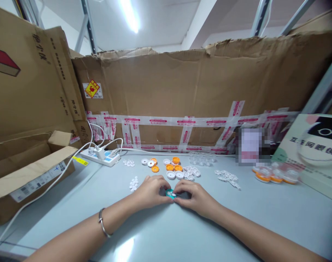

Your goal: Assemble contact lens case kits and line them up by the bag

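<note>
Between my two hands, near the middle of the table, is a small round teal piece [170, 194] with white parts inside it. My left hand [152, 190] grips its left side between thumb and fingers. From the right, my right hand [196, 197] closes thumb and fingers on its other edge. Beyond the hands lie orange rings [170, 167] and white rings [170, 175]. A pile of white pieces [191, 173] sits beside them, and small white discs [133, 184] lie left of my left hand.
A power strip [100, 157] with white cables is at the back left, by an open cardboard box [31, 174]. Clear parts [202, 159], flat white pieces [227, 177] and clear-topped orange pieces [276, 174] lie toward the right. A printed box [310, 156] stands far right.
</note>
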`<state>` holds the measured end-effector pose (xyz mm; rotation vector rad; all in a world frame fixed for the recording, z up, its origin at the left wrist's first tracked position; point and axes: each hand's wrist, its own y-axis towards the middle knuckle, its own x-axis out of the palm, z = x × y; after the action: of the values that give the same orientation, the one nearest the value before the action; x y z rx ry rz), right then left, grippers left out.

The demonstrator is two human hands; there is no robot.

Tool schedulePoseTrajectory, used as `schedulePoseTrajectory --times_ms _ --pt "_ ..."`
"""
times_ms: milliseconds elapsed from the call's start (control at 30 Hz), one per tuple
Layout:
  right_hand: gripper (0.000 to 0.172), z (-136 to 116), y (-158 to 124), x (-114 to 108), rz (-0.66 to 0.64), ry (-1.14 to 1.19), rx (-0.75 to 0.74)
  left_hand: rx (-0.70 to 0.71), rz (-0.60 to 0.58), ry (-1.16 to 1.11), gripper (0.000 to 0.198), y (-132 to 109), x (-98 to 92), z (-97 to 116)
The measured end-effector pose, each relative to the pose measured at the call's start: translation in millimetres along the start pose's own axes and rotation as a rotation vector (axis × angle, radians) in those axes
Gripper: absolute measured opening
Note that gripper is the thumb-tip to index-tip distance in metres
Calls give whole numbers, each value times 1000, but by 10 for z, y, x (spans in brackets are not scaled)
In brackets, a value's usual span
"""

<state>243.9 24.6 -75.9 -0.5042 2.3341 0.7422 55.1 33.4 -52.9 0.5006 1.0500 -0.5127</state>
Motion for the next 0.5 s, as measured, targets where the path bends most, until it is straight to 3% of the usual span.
schedulePoseTrajectory --times_ms 200,500 --pt "11 -1 -11 -7 0 -30 -13 -5 2 -7 28 -6 -8 8" --pt "16 28 -35 -6 -13 -186 -168 -15 21 -2 29 7 14 -8"
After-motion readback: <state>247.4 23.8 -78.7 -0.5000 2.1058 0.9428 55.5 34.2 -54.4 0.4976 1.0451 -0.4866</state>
